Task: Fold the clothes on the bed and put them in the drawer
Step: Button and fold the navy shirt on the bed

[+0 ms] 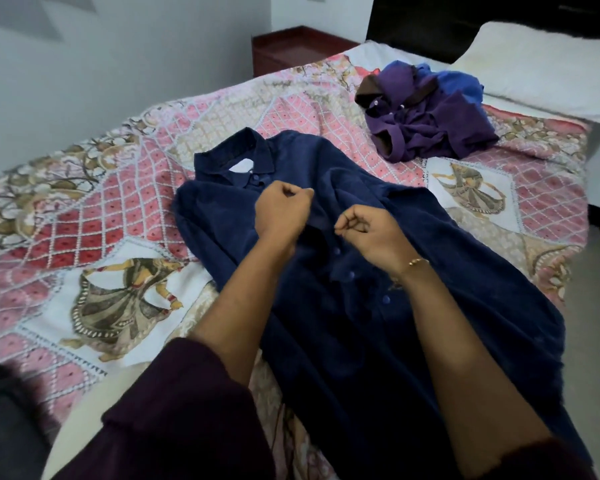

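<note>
Soft matt navy cloth shirt (361,271) with glossy plastic buttons; printed pink cotton bedspread (118,220); polished dark red wooden nightstand (291,46)

a dark navy blue shirt (361,306) with matching blue buttons and a white neck label is seen on the bedspread (125,209), which is patterned in pink and red diamond lattice with white stitching, beige floral borders and white panels showing dancing figures in brown and gold. a purple garment (430,123) trimmed in brown is heaped with a bright blue cloth (461,83). the pillow (548,64) is white. maroon sleeves (174,420) and a gold bracelet (417,262) are worn.
</note>
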